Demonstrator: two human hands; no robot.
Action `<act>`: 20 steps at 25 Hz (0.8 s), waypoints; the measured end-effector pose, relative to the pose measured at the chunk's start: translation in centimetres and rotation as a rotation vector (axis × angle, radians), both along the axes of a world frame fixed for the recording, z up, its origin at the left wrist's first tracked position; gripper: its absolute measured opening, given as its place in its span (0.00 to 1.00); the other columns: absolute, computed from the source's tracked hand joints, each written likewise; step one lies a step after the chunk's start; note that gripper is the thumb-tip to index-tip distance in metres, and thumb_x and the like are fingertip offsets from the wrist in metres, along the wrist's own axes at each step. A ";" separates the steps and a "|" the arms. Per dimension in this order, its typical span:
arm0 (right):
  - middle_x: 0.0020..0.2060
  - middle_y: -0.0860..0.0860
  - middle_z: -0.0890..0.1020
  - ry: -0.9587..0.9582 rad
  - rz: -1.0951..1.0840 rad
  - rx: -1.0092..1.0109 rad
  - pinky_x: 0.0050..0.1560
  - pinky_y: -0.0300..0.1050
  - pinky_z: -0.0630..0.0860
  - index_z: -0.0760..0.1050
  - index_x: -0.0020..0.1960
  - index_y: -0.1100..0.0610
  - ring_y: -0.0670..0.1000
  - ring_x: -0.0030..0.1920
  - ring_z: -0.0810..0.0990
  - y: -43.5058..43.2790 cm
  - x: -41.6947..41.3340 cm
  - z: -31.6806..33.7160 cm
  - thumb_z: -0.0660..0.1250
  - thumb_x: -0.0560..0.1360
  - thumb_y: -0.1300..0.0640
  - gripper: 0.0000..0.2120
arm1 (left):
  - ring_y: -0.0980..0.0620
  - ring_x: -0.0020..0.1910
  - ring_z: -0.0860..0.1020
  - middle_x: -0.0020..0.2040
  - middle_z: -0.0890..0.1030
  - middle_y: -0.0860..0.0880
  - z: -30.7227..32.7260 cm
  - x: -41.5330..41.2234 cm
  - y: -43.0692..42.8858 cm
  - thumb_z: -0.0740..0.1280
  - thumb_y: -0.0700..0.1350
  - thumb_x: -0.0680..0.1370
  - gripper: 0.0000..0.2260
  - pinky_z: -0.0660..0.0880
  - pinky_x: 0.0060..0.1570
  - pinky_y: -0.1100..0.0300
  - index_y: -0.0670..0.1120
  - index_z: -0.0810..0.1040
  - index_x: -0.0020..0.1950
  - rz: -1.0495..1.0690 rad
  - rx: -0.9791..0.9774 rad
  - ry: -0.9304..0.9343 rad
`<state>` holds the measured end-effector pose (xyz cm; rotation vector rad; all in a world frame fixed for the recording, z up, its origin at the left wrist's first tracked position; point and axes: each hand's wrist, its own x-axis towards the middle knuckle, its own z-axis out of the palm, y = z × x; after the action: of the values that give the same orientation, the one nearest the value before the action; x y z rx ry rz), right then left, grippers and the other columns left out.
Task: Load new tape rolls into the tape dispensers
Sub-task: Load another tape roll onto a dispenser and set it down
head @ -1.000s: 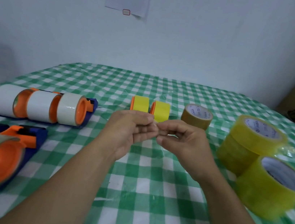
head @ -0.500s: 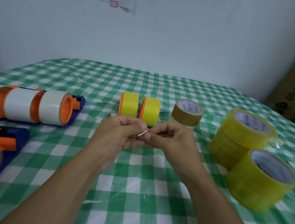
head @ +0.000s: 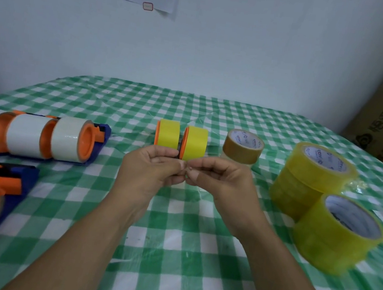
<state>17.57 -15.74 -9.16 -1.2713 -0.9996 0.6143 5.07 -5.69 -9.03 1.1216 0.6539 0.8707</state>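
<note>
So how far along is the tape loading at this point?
Looks done: the blue dispensers on the left already carry rolls on orange hubs. In hand: the left hand and right hand pinch a tiny scrap between fingertips, too small to identify. Left, probably: the brown roll, two small yellow rolls and the big yellow rolls sit loose on the tablecloth.
</note>
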 end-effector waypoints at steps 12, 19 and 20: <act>0.40 0.57 0.85 -0.251 -0.180 0.010 0.46 0.47 0.83 0.85 0.44 0.60 0.55 0.42 0.84 0.7 0.1 -1.2 0.77 0.72 0.63 0.02 | 0.44 0.45 0.86 0.44 0.86 0.38 -0.4 -0.2 -0.4 0.71 0.34 0.76 0.05 0.83 0.44 0.57 0.35 0.81 0.51 -0.106 -0.017 -0.030; 0.41 0.61 0.85 -0.085 -0.151 -0.093 0.47 0.44 0.82 0.82 0.45 0.64 0.54 0.41 0.83 0.4 0.3 -0.5 0.75 0.72 0.68 0.03 | 0.42 0.47 0.86 0.46 0.86 0.37 -0.5 -0.2 -0.4 0.72 0.29 0.73 0.10 0.83 0.46 0.55 0.34 0.80 0.53 -0.123 -0.038 -0.044; 0.40 0.62 0.85 -0.055 -0.156 -0.105 0.44 0.44 0.82 0.81 0.45 0.65 0.53 0.40 0.82 0.4 0.3 -0.4 0.76 0.72 0.68 0.04 | 0.43 0.47 0.86 0.46 0.86 0.37 -0.5 -0.2 -0.4 0.72 0.28 0.72 0.10 0.83 0.45 0.56 0.34 0.80 0.53 -0.124 -0.026 -0.043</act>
<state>17.85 -15.38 -9.58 -1.4510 -0.9126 0.5189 4.89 -6.10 -9.55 1.1050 0.5527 0.7757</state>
